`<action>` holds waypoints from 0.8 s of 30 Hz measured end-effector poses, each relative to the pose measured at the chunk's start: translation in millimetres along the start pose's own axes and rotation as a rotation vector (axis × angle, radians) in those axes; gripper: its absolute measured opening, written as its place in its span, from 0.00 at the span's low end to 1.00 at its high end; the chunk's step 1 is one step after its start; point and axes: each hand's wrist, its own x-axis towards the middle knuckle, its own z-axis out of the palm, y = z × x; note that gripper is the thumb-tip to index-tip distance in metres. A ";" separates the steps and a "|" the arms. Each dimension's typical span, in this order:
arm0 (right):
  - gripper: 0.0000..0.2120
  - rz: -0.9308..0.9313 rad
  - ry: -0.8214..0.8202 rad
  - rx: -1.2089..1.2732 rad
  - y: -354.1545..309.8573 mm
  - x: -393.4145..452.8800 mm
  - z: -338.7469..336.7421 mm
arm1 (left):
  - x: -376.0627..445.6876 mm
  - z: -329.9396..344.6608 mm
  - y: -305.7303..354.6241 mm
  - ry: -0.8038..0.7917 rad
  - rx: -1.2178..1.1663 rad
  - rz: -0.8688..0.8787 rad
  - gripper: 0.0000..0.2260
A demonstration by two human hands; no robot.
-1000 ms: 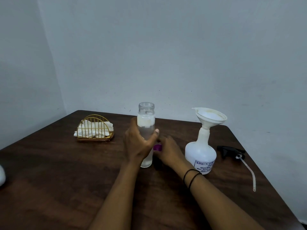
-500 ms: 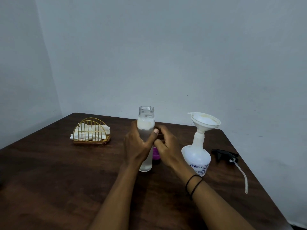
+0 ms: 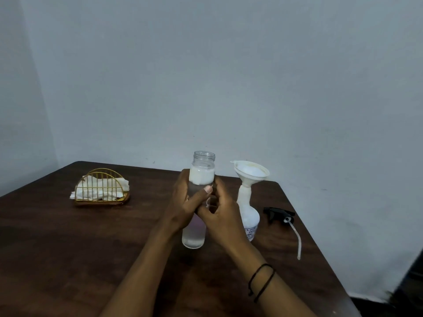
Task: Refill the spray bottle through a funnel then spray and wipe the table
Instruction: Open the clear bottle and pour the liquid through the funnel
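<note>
A clear glass bottle (image 3: 202,177) with an open mouth and liquid inside stands mid-table. My left hand (image 3: 185,202) grips its middle from the left, thumb across the front. My right hand (image 3: 223,213) curls around it from the right. Just to the right stands the white spray bottle (image 3: 250,219) with a white funnel (image 3: 250,173) in its neck. Its black trigger head (image 3: 278,213) with a white dip tube lies on the table further right. The bottle's purple cap is hidden behind my hands.
A gold wire holder with white napkins (image 3: 101,188) sits at the back left of the dark wooden table (image 3: 68,248). Grey walls close the corner behind. The table's right edge runs close to the trigger head.
My right hand left the purple cap on the table and came up onto the glass bottle beside my left hand. The camera tilted up a little.
</note>
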 end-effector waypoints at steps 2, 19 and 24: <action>0.21 0.004 0.065 0.009 -4.8 -7.4 -9.6 | -0.7 9.3 5.7 -0.040 -0.006 0.014 0.20; 0.27 0.013 0.219 -0.373 -69.0 -19.2 -119.4 | 39.4 41.3 11.7 0.284 0.062 -0.183 0.14; 0.19 0.069 0.200 -0.492 -68.9 -6.9 -151.4 | 65.4 53.2 12.1 0.258 0.007 -0.422 0.15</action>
